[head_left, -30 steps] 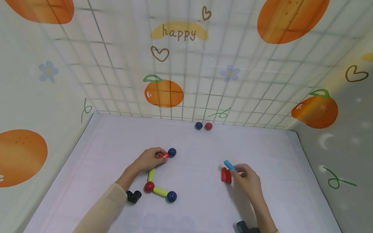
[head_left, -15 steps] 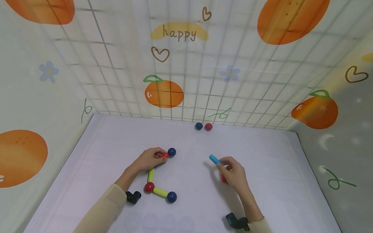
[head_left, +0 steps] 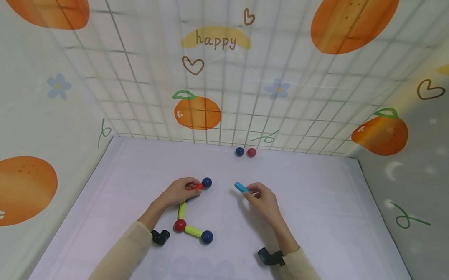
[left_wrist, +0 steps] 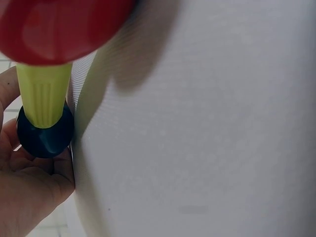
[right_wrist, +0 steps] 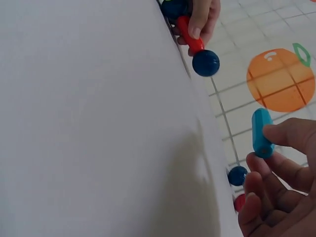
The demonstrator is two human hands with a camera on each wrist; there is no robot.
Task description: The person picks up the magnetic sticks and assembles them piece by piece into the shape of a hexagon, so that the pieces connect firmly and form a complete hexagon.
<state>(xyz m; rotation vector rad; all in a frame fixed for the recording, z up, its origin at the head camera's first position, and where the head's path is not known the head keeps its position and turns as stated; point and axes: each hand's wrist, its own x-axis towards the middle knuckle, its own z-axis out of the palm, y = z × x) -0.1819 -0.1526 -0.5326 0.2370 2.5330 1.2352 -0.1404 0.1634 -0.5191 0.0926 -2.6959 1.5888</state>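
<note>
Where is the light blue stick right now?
In the head view, the light blue stick is pinched in the person's right hand, to the right of the dark blue ball beside the left hand, not touching that ball.

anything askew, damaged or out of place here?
Nothing stands out. The left hand grips a red rod joined to a blue ball, and the right hand pinches a light-blue rod. A loose dark ball and loose red ball sit near the table's far edge, probably spares. No damage shows, though the left hand hides parts.
</note>
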